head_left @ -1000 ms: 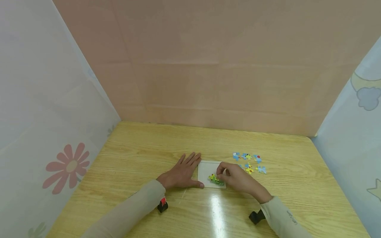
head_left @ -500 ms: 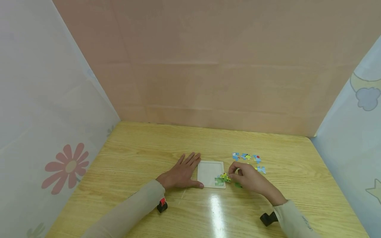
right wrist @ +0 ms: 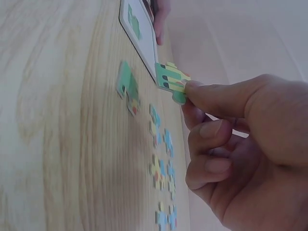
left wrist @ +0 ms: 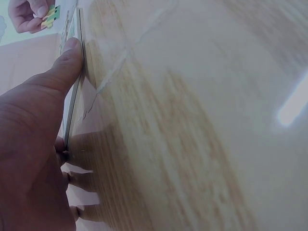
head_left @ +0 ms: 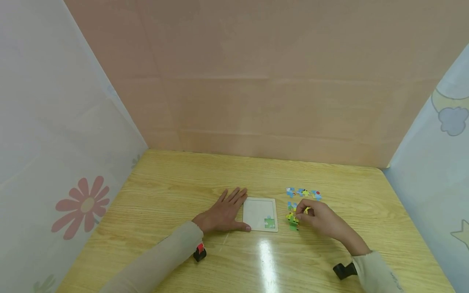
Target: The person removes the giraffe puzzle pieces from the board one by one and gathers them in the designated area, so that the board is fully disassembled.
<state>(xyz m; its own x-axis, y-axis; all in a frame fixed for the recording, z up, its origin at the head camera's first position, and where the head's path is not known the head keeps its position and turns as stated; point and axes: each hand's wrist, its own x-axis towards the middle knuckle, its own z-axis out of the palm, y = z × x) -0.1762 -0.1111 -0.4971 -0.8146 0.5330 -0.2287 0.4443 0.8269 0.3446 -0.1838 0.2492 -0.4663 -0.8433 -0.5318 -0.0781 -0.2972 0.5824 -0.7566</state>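
My left hand [head_left: 224, 211] lies spread on the table, its thumb and index finger against the left edge of a square white puzzle board [head_left: 254, 211]. One green puzzle piece [head_left: 269, 223] sits in the board's lower right corner. Between thumb and index finger, my right hand [head_left: 320, 217] pinches a green and yellow puzzle piece [right wrist: 171, 79], held tilted above the table to the right of the board. Below it another green piece [right wrist: 127, 85] lies on the wood. My left wrist view shows the thumb [left wrist: 67, 60] along the board's edge.
Several blue and yellow puzzle pieces [head_left: 290, 192] lie in rows right of the board, some partly hidden behind my right hand. The wooden table [head_left: 183, 175] is bounded by a brown back wall [head_left: 234, 101] and pale patterned side sheets.
My right hand has moved right, from over the board to above the table beside it, carrying the green and yellow piece along. My left hand has stayed in place.
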